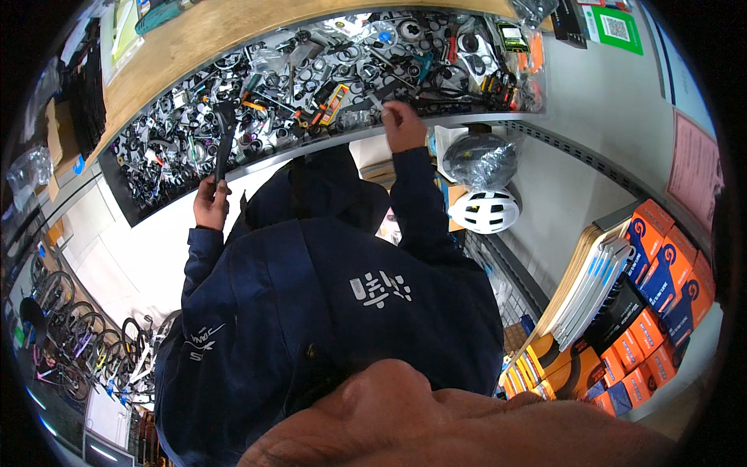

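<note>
My left hand [210,204] grips the lower end of a long black bar-shaped tool [224,144]. The bar stands nearly upright in view, its wider head over the loose parts; its exact kind is not clear. My right hand [403,126] is at the front edge of the drawer, fingers bent together around the end of a small pale flat piece [376,101]. Both hands are over a wide, shallow drawer [257,166] heaped with small metal and plastic parts. Among them lie a yellow-and-orange packet [334,105] and several tools with coloured handles.
Behind the drawer runs a wooden worktop [167,58]. Under the drawer's right side hang a white helmet [485,212] and a plastic-wrapped dark helmet [481,161]. Orange and blue boxes [650,233] are stacked at the right. Bicycles [78,327] stand at the far left.
</note>
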Demonstrator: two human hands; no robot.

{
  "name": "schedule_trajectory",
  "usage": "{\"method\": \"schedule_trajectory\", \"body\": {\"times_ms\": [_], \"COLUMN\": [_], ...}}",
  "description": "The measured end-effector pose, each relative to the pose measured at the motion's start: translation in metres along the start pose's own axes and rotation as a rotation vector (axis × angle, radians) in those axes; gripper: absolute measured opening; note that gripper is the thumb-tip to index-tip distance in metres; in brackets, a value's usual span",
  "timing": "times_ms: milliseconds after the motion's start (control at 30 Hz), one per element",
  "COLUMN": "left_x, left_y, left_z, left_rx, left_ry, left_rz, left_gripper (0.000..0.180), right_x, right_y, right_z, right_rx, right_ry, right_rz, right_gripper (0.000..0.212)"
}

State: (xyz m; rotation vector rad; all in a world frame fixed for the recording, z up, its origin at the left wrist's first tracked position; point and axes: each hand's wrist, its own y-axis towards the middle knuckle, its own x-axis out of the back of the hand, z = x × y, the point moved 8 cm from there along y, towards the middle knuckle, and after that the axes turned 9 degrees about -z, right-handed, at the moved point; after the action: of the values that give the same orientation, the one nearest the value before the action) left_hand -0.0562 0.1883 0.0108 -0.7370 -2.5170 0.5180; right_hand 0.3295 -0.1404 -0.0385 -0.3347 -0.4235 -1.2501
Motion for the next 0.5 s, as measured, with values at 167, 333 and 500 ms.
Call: {"method": "schedule_trajectory", "body": {"times_ms": [167,333,500], "left_x": [-0.002,-0.005,-0.009], "left_y": [-0.001,-0.004,-0.007], "left_z": [-0.001,-0.004,-0.004], "left_rx": [-0.019,-0.012,-0.005], "left_ry": [0.065,0.151,0.176], "left_rz": [0.025,0.035,0.054], "left_gripper": [0.024,0.028,0.03], "right_x": [0.045,0.045,0.041], "right_y": [0.069,0.111,0.104], "right_z": [-0.051,-0.082,-0.077], "right_rx": [0.094,0.105,0.245], "right_ry": [-0.485,-0.847,-0.813], "right_rz": [-0.231,-0.242,0.012], "right_gripper": [0.022,0.023,0.018]}}
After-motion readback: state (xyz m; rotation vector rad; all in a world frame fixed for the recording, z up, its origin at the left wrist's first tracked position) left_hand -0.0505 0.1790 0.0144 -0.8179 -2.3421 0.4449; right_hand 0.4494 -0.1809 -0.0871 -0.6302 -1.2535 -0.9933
